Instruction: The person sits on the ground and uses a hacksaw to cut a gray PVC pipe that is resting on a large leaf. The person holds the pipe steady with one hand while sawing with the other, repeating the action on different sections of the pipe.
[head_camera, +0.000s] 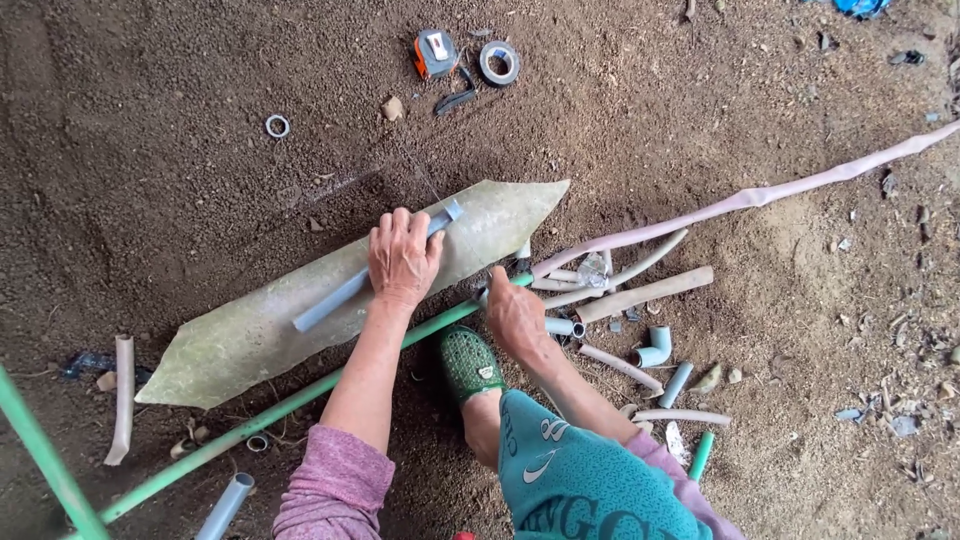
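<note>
My left hand (403, 256) presses down on a short grey plastic pipe (330, 303) that lies along a long pale curved sheet (240, 340) on the dirt. My right hand (516, 315) grips the end of a long green pipe (260, 420) running diagonally under my arms to the lower left. What my right fingers hold beyond the pipe end is hidden. My foot in a green slipper (470, 362) stands on the green pipe.
Pipe offcuts and grey elbows (655, 350) lie right of my hand, with a wooden stick (645, 294) and a long pinkish hose (760, 195). A tape measure (434, 53), a tape roll (499, 63) and a small ring (277, 126) sit farther off on the soil.
</note>
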